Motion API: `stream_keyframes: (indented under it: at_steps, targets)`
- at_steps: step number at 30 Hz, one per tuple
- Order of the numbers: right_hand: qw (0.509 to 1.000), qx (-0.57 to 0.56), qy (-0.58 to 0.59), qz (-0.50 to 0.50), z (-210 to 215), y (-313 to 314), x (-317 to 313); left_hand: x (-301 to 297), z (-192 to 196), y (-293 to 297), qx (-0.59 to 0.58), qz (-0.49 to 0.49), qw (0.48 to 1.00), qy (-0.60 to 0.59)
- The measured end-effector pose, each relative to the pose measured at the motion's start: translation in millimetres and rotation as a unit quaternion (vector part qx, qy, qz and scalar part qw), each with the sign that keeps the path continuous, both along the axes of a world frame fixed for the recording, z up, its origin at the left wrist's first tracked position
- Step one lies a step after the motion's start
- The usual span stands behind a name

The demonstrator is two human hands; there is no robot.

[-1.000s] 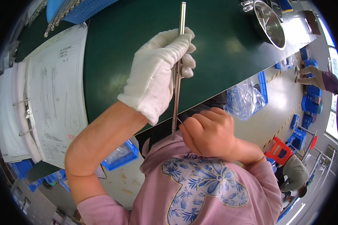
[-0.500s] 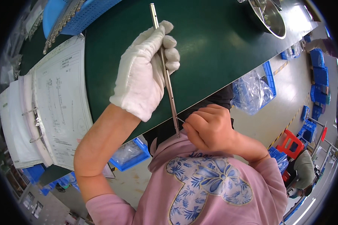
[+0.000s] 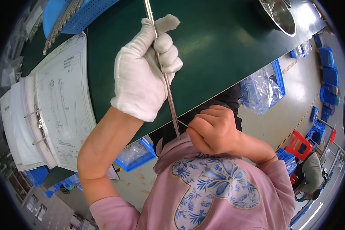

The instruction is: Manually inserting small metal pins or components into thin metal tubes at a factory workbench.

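Observation:
My left hand, in a white cloth glove, is closed around a long, thin metal tube with small holes along it. Its forefinger points outward past the tube while the other fingers curl round it. The tube slants from the top edge of the picture down to my shirt front. My right hand is bare and closed in a fist beside the tube's lower end. From that fist a thin metal rod sticks out and meets the tube's side near this end. The rod's other end is hidden in my fingers.
A green-topped table lies ahead. On it are an open ring binder with drawings, a blue basket with metal rods and a steel bowl of small parts. Blue bins with plastic bags stand below. Another person is at far right.
My left hand's forefinger has straightened away from the tube. The tube has shifted up and left in the picture, so its far end is cut off. My right hand has hardly moved.

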State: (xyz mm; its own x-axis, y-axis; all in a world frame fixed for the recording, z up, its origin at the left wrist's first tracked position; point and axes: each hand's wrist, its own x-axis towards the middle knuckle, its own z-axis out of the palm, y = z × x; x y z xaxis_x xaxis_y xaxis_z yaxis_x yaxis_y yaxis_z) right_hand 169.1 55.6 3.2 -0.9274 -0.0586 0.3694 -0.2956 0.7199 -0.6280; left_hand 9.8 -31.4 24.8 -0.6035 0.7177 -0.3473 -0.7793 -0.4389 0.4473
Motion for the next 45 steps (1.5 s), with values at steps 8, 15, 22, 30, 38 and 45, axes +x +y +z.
stream_keyframes:
  at_steps: [8, 15, 22, 30, 38, 45]
  targets:
    - [0.999, -0.043, 0.008, 0.011, -2.0, 2.8, -1.4, -6.7, -3.5, -4.1, 0.08, -0.046, 0.996, 0.016]
    - [1.0, -0.021, 0.012, 0.011, 0.5, 2.9, -3.4, -3.5, -2.2, -3.3, 0.057, -0.029, 0.998, 0.029]
    - [0.993, 0.117, 0.007, -0.021, 16.5, -6.8, -1.6, 2.2, -0.6, -0.2, 0.044, -0.002, 0.999, 0.031]
    - [0.993, 0.121, 0.003, 0.01, 17.7, 2.2, -6.5, 2.9, -0.7, 0.9, 0.045, 0.003, 0.999, 0.02]
    - [0.998, 0.041, -0.012, 0.043, 20.6, 20.6, -26.2, 3.7, 1.2, 1.2, 0.023, 0.007, 1.0, 0.017]
    - [0.998, 0.054, -0.011, 0.025, 17.6, 16.2, -28.1, 4.0, 0.2, 2.0, 0.028, 0.006, 1.0, 0.01]
